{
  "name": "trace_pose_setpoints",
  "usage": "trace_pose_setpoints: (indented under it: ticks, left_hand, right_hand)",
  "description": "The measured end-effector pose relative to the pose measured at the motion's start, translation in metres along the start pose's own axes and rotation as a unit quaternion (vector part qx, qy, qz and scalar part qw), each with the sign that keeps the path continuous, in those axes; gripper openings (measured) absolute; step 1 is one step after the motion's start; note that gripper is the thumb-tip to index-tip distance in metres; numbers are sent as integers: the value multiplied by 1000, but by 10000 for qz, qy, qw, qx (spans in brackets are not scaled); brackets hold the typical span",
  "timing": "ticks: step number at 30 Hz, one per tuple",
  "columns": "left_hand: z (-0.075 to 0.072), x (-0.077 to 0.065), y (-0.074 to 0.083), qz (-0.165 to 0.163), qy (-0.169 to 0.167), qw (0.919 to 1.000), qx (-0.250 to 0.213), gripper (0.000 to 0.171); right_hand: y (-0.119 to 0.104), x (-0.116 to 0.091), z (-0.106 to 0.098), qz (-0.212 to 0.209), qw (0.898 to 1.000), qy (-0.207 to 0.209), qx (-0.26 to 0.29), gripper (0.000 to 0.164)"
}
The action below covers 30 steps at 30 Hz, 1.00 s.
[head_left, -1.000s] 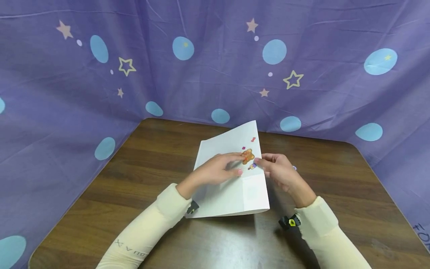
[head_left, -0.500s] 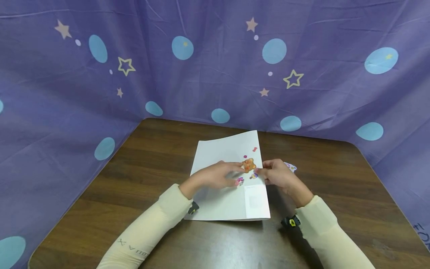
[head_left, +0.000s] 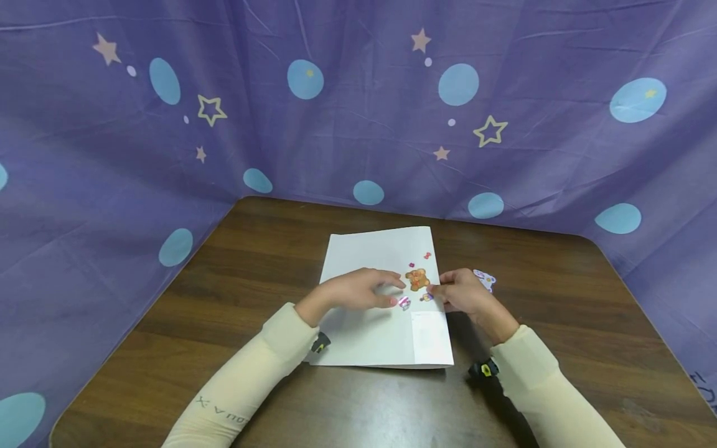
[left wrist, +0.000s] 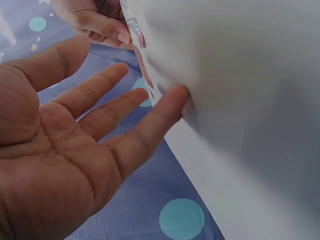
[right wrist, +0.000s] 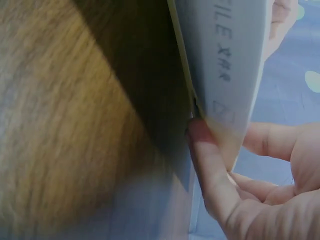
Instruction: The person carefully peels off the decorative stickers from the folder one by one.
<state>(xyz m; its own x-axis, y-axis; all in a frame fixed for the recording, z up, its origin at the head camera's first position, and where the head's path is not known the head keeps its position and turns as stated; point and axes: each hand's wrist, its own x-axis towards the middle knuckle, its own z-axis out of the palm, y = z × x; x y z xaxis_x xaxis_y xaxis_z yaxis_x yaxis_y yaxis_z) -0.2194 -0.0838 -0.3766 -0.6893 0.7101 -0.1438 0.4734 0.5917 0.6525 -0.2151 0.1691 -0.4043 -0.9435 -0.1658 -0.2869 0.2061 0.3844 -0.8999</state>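
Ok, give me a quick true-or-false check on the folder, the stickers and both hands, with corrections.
1. The right hand pinches the right edge of the white folder. True.
2. The bear sticker is on the folder's left half. False: it is close to the right edge.
3. The red bow sticker is farther from the person than the bear sticker. True.
4. The left hand is closed in a fist. False: its fingers are extended and spread.
5. The purple-and-white piece just past the right hand is off the folder. True.
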Motion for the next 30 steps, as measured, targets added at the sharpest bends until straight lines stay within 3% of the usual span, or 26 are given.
trace_pose_setpoints:
  ticks: [6,15,23,30]
  left_hand:
    - [5,2,-1,-98,-286,9994,145,41]
    - [15,4,2,13,-928,9892,1130,43]
    - [19,0,8,-37,-1100,9826,1493,51]
    - [17,0,10,87,-1059,9817,1582,50]
  right_hand:
    - [3,3,2,104,9968,251,-751,27]
    - [6,4,3,153,9932,415,-1079,26]
    - [7,3,3,-83,9830,740,-1680,32]
    - [5,2,0,-377,9756,676,-2057,35]
